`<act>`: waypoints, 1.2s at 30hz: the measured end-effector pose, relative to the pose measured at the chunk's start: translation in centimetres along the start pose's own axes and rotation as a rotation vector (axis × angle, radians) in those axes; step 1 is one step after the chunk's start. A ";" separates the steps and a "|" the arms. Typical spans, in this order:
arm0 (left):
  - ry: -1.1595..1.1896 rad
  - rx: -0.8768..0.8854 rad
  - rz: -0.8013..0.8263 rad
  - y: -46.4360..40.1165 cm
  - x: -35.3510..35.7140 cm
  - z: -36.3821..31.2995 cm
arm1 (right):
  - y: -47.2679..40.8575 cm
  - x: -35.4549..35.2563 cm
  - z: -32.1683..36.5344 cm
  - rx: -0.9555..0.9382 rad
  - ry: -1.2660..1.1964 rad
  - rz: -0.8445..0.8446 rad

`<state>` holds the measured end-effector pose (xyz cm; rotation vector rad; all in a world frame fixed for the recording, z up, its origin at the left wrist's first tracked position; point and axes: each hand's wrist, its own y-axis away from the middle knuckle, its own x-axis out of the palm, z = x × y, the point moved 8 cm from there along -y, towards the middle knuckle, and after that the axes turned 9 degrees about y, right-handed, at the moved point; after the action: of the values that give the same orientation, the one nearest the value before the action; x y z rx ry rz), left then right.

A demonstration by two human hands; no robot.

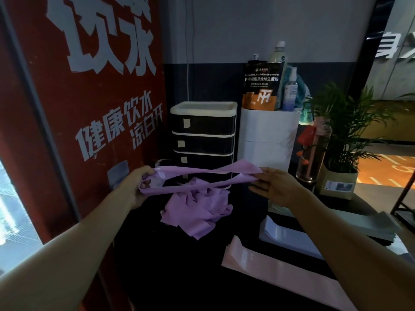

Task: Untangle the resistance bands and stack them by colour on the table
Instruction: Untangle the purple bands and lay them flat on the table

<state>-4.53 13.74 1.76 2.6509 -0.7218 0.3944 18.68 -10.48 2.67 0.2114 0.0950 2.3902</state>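
One purple band [197, 176] stretched, twisted, glossy

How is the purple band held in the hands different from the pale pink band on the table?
The purple band is stretched in the air between the left hand and right hand; the pale pink band lies flat on the table. The purple one is darker and twisted; the pink one is smooth. Both are loops.
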 end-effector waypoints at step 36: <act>-0.075 0.114 0.536 5.1 7.8 -3.0 | 1.3 12.6 5.1 -0.127 0.547 0.123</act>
<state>-1.26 7.58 8.60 2.5521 -1.4787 0.4867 9.58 -2.84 9.39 -0.5134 0.1865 2.5034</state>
